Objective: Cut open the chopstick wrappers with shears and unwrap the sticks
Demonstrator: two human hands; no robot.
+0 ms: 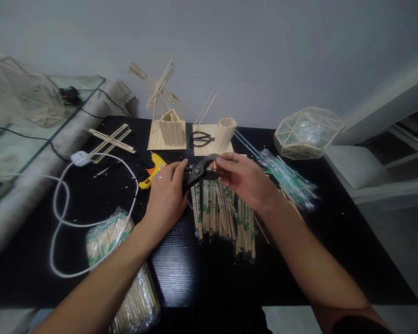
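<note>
My left hand [167,192] is closed around the handles of black cutting pliers [199,170], whose jaws point right. My right hand [242,178] pinches a short wooden stick piece at the jaws; the piece is mostly hidden by my fingers. Both hands hover over a row of wrapped bamboo chopsticks [223,213] lying on the black table [334,241].
A yellow glue gun [155,168] with a white cable [61,218] lies left. A bag of chopsticks [125,273] sits front left, another bag [289,178] right. Stick windmill model [165,125], stick cup [227,132], black scissors [200,138] and a geometric frame [306,132] stand behind.
</note>
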